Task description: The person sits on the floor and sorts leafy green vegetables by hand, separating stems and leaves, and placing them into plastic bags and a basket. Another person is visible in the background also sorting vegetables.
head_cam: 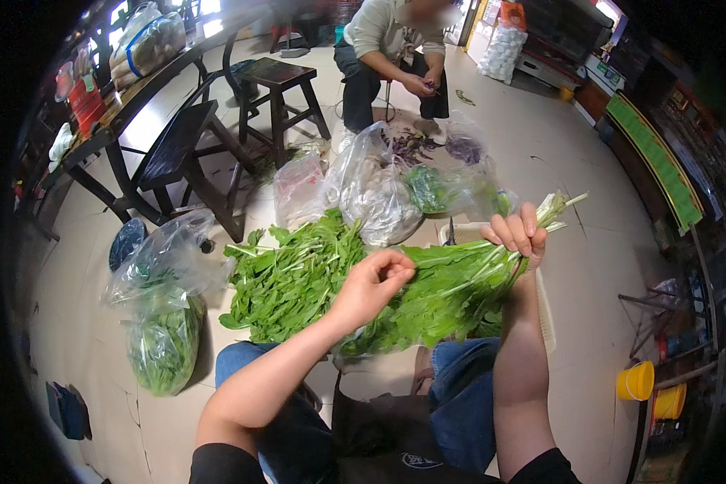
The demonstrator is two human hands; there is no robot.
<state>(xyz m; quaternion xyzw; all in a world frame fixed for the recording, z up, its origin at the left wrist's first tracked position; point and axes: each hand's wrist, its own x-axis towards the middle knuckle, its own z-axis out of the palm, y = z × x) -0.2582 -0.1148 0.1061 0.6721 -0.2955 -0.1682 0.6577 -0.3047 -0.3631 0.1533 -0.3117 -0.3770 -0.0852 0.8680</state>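
Note:
A bunch of long-stemmed leafy greens [460, 290] is gripped near its pale stem ends by my right hand [517, 233], its leaves spreading left. My left hand [375, 281] is at the leaves' left side with thumb and fingertips curled together; whether a leaf or stem is pinched there cannot be told. Just beyond and left of it lies a heap of loose greens [296, 278]. Under the held bunch a pale plastic basket [546, 314] shows only at its rim, with its inside mostly hidden.
Plastic bags of pale produce [381, 206] and green vegetables [429, 190] stand beyond the heap. Another bag of greens [163, 351] is on the floor at left, near wooden stools [178, 145]. A seated person [393, 60] handles purple leaves opposite. Yellow buckets [635, 381] are at right.

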